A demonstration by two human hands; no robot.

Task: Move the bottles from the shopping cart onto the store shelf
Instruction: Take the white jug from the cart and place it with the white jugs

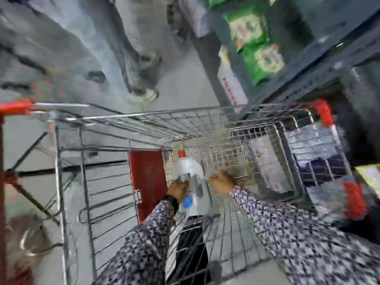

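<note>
The frame is blurred by motion. A wire shopping cart [127, 118] fills the middle of the view. Inside it a clear bottle with a red cap [188, 166] stands near the left side, and a second bottle with a blue cap [195, 202] lies just in front of it. My left hand [177, 191] is closed around the bottles' left side. My right hand [222, 182] is at their right side, fingers curled; its grip is too blurred to judge. The store shelf [320, 64] rises at the upper right.
Green packets [253, 44] and a white box [232, 83] sit on the shelf. A red panel [147, 177] stands inside the cart at left. The cart's handle has red ends [14, 106]. Grey floor lies beyond the cart.
</note>
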